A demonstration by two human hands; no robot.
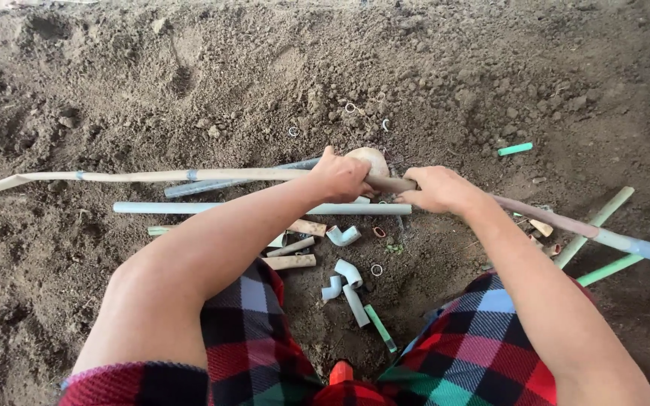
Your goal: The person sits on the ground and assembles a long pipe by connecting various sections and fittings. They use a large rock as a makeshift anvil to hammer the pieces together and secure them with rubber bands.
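Hands (344, 177) (438, 189) gripping long muddy pipe (152, 176), elbow fittings (342, 236) below

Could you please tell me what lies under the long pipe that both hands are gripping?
Under the long pipe lie bare soil and a grey pipe. The left hand and right hand cover the middle.

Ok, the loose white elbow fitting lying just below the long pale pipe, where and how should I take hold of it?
Pinch the white elbow fitting across its bend, coming straight down from above. It lies flat on the soil, apart from the long pale pipe above it and the short tan offcut to its left, so both outer sides look free. The left hand is nearest; both hands currently hold the muddy pipe.
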